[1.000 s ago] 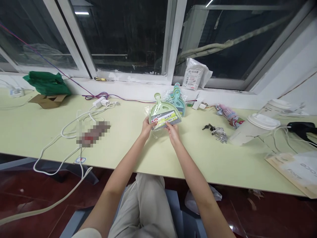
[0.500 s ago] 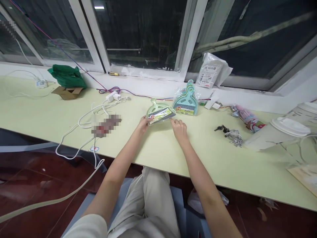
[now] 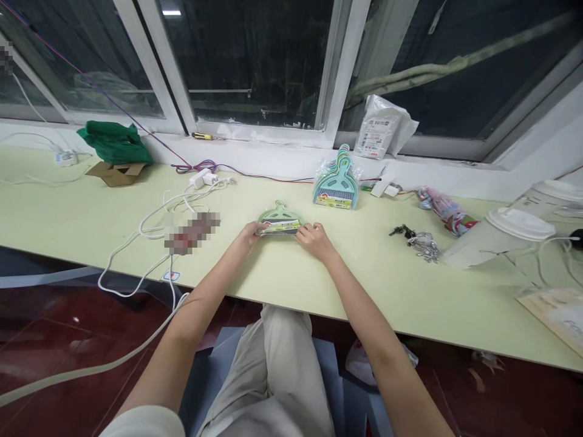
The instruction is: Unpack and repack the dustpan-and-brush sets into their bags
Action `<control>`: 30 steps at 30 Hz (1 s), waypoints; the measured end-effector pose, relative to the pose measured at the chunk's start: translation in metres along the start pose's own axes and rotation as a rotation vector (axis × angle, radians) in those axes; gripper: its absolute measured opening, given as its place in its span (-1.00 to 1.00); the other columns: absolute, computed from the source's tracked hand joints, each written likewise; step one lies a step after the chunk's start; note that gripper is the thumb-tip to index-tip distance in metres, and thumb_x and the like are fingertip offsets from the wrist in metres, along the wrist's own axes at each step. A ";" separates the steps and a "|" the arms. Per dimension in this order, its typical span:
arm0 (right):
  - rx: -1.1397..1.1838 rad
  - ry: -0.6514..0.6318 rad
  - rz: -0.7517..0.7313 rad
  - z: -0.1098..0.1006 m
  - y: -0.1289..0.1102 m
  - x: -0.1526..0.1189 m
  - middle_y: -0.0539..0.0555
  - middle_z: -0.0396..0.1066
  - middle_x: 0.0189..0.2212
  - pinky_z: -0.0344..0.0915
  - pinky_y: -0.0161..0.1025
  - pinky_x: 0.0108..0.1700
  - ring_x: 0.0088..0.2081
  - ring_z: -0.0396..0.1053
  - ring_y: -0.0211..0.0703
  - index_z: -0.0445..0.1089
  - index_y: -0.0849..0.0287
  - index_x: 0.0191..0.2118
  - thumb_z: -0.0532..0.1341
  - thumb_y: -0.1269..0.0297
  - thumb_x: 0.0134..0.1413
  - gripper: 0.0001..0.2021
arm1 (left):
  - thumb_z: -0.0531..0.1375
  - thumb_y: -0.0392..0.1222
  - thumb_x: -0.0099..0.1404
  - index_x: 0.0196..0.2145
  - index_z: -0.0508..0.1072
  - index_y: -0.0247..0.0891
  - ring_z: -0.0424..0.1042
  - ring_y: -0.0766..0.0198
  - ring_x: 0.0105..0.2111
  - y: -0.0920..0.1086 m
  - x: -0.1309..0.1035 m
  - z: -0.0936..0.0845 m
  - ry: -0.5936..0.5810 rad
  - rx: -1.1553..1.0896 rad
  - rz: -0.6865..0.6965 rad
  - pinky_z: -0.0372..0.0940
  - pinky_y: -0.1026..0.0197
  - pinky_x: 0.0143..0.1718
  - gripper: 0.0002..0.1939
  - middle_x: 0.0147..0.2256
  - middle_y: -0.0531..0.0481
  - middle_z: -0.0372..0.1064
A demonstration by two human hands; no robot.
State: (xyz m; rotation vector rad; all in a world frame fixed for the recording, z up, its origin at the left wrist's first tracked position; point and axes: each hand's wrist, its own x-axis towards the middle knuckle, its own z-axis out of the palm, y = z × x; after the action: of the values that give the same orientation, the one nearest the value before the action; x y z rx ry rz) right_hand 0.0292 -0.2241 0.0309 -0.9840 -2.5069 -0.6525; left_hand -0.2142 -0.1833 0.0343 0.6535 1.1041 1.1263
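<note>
Both hands grip a green dustpan set (image 3: 280, 215) in clear wrapping, with a grey brush and a printed label across its front. My left hand (image 3: 251, 233) closes on its left lower corner. On the right lower corner, my right hand (image 3: 314, 238) has its fingers bent and pressed to the wrapping. The set's handle points away toward the window. Behind it to the right, a stack of wrapped dustpans (image 3: 337, 183), the front one blue-green, leans near the wall.
White cables (image 3: 141, 229) and a blurred-out object lie left. A green bag (image 3: 113, 142) sits on an open carton (image 3: 116, 174). Keys (image 3: 423, 244), a folded umbrella (image 3: 444, 209) and lidded cups (image 3: 501, 233) stand or lie right. A white package (image 3: 382, 128) leans on the window.
The green set has moved left and nearer, and is now level instead of slanted. My right hand has come in from beside it onto its right corner. The view has shifted slightly.
</note>
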 end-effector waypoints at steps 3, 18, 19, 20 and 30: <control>-0.053 -0.029 0.184 -0.006 -0.001 0.004 0.24 0.41 -0.28 0.02 -0.06 -0.14 -0.17 0.23 0.03 0.38 0.22 -0.25 0.02 0.40 0.25 -0.81 | 0.21 -0.54 -0.10 -0.14 0.47 -0.38 0.49 0.17 -0.27 -0.001 -0.004 0.001 0.025 -0.024 0.037 0.39 0.20 -0.16 -0.51 -0.29 -0.15 0.50; -0.072 -0.218 0.353 -0.008 0.004 0.000 0.26 0.42 -0.27 0.04 -0.11 -0.17 -0.12 0.22 0.07 0.43 0.26 -0.22 0.05 0.17 0.28 -0.71 | 0.25 -0.52 -0.11 -0.27 0.36 -0.27 0.48 0.14 -0.27 -0.011 -0.013 0.009 0.222 -0.081 0.165 0.37 0.20 -0.29 -0.60 -0.33 -0.08 0.48; -0.076 -0.229 0.411 -0.009 0.004 -0.001 0.28 0.42 -0.27 0.05 -0.11 -0.18 -0.12 0.22 0.09 0.44 0.28 -0.23 0.06 0.09 0.26 -0.66 | 0.26 -0.52 -0.11 -0.26 0.34 -0.26 0.48 0.14 -0.26 -0.012 -0.014 0.010 0.233 -0.076 0.168 0.36 0.20 -0.30 -0.58 -0.31 -0.08 0.48; -0.067 -0.225 0.437 -0.012 0.004 -0.001 0.29 0.41 -0.25 0.07 -0.11 -0.19 -0.11 0.21 0.09 0.44 0.28 -0.21 0.07 0.03 0.24 -0.61 | 0.26 -0.52 -0.10 -0.25 0.32 -0.25 0.47 0.15 -0.26 -0.013 -0.014 0.011 0.242 -0.066 0.168 0.35 0.19 -0.30 -0.57 -0.29 -0.08 0.47; 0.211 -0.075 0.182 -0.012 -0.009 0.004 0.18 0.33 0.02 0.12 -0.09 -0.07 0.00 0.20 0.02 0.41 0.05 0.04 0.03 0.10 0.29 -0.66 | 0.32 -0.43 -0.09 -0.19 0.27 -0.24 0.46 0.18 -0.25 -0.018 -0.020 0.017 0.278 0.062 0.143 0.28 0.22 -0.28 -0.50 -0.29 -0.04 0.45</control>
State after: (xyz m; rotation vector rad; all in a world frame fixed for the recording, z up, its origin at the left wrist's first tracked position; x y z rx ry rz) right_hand 0.0220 -0.2336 0.0403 -1.1568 -2.4497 -0.2942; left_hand -0.1926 -0.2059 0.0321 0.6448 1.3491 1.3392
